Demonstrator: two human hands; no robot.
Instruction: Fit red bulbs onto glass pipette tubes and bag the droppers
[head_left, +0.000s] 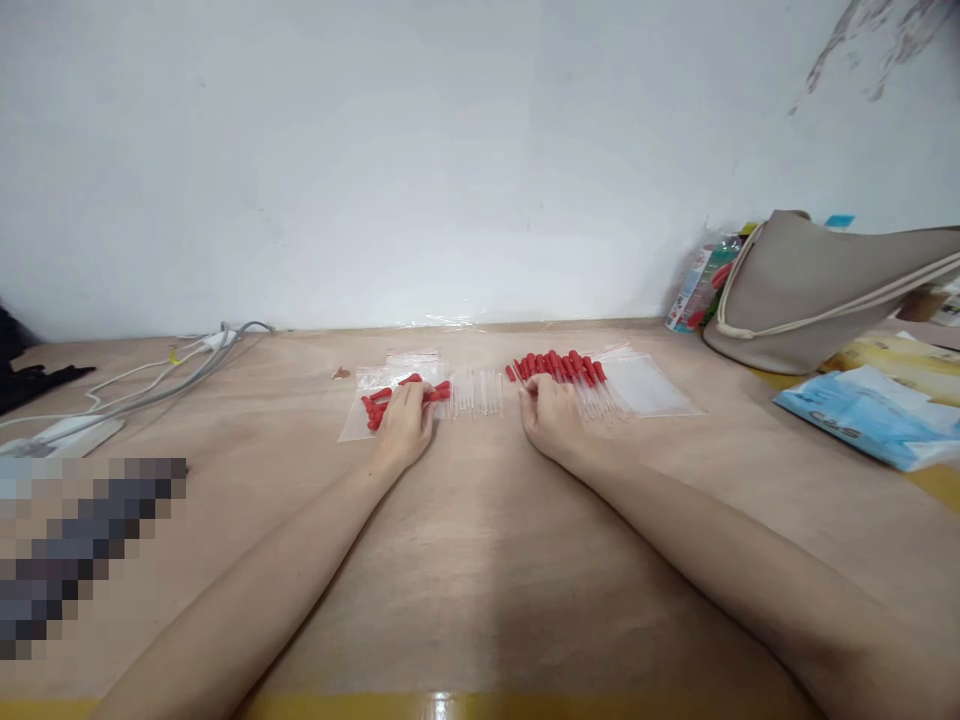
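My left hand (pixel 405 425) lies on a clear plastic bag (pixel 358 415) that holds red-capped glass droppers (pixel 381 395); its fingers curl over the droppers. My right hand (pixel 549 410) rests with fingers bent on a loose row of red-bulbed droppers (pixel 559 365) spread on the wooden table (pixel 480 560). Between the hands lie clear glass dropper tubes (pixel 476 392). A stack of empty clear bags (pixel 649 385) sits just right of the right hand.
A beige bag (pixel 817 290) with a cord, a bottle (pixel 694 285), a blue packet (pixel 874 415) and yellow packets stand at the right. Grey cables (pixel 172 375) and a white adapter lie at the left. A white wall runs behind the table.
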